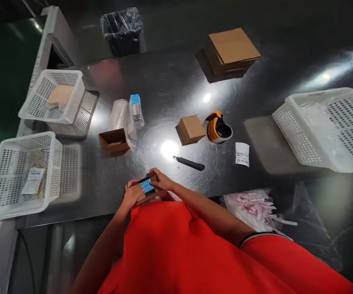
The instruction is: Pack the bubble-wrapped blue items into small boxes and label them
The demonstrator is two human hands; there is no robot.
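Close to my body, at the table's near edge, a small open cardboard box [150, 197] has a blue-printed package [146, 185] inside it. My left hand [132, 193] grips the box's left side, fingers bent over its rim. On the right side my right hand [161, 181] holds the box wall, with its thumb reaching in near the blue package. A black utility knife [190, 163] lies just beyond my right hand. Farther off to the left are another open cardboard box [114, 140], a bubble-wrap roll [119, 115] and a blue box in bubble wrap [135, 108].
Two white baskets [56, 163] [77, 92] stand at left, a larger white basket [289, 132] at right. On the metal table are a closed carton [192, 127], a tape dispenser [215, 130], a label packet [242, 154] and stacked cardboard [234, 45]. A lined bin [124, 41] stands behind.
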